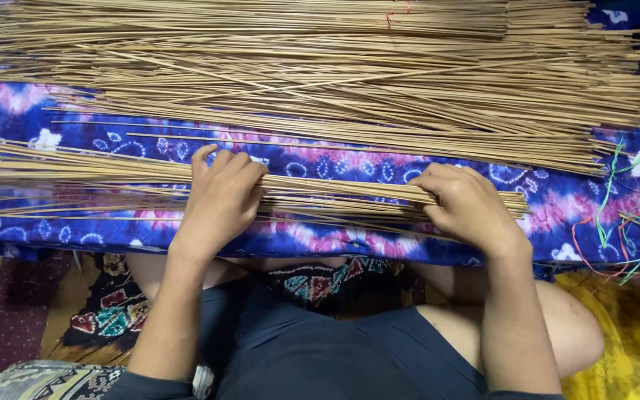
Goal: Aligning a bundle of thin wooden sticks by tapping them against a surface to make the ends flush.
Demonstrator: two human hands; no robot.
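Your left hand [220,196] and right hand [468,204] each clasp the near stick bundle [335,194], below the big stick pile [320,74] on the blue cloth [320,167].

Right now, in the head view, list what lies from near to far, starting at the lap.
Dark blue shorts → blue and pink patterned cloth → small bundle of thin tan sticks under both hands → large heap of thin tan sticks.

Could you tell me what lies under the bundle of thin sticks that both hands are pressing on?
A blue and pink patterned cloth lies under the sticks. What the cloth rests on is covered. The left hand and right hand hide part of the bundle.
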